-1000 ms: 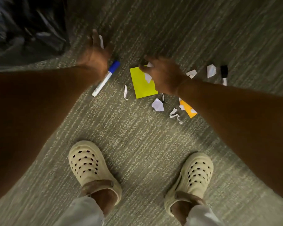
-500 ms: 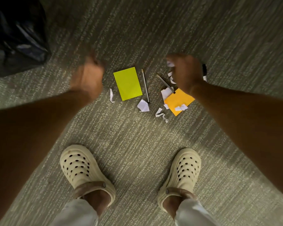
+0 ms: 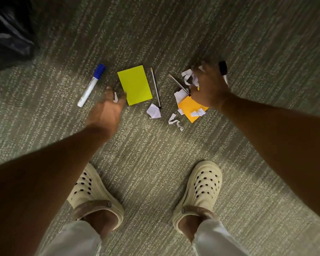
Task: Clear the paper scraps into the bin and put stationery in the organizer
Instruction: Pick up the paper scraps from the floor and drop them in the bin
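Cream clogs (image 3: 92,189) stood nearest on the grey carpet (image 3: 155,163). Left hand (image 3: 107,111) hung spread and empty, fingertips by a small scrap (image 3: 115,97) at the yellow note (image 3: 134,85). Right hand (image 3: 209,85) was clenched on torn white scraps (image 3: 190,76) — covering part of the orange note (image 3: 190,108), one pencil (image 3: 179,85) and the black marker (image 3: 223,68). Another pencil (image 3: 156,87) and a blue-capped marker (image 3: 91,85) lay free. Farthest left — a black bin bag (image 3: 9,32).

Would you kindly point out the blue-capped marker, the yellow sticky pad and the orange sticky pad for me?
blue-capped marker (image 3: 90,87): head view, middle of its white barrel.
yellow sticky pad (image 3: 134,85): head view, centre of its top sheet.
orange sticky pad (image 3: 188,108): head view, bare orange patch between the paper scraps.
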`<control>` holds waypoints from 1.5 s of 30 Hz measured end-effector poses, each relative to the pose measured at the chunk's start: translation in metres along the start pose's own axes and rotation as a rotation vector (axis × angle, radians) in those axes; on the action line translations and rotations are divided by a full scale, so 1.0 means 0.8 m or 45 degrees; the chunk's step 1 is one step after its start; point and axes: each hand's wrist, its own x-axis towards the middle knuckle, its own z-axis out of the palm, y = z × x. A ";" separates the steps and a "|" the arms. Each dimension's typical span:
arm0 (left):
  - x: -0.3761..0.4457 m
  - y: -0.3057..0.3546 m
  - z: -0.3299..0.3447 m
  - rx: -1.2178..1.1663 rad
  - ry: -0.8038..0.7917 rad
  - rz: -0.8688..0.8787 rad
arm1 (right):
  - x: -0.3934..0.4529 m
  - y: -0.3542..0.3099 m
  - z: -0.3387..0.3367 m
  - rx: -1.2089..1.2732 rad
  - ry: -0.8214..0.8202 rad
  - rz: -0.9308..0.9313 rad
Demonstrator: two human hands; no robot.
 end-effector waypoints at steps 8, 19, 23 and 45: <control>-0.017 -0.001 0.014 0.245 -0.042 0.165 | 0.006 -0.002 -0.005 -0.135 -0.084 -0.192; -0.020 -0.009 0.031 0.645 -0.035 0.333 | -0.010 -0.024 -0.002 -0.188 -0.146 -0.299; -0.025 -0.003 0.020 0.466 -0.069 0.255 | -0.017 -0.041 -0.001 -0.228 -0.082 -0.333; -0.037 0.007 -0.034 0.223 -0.062 0.194 | -0.018 -0.057 -0.001 0.168 -0.019 -0.178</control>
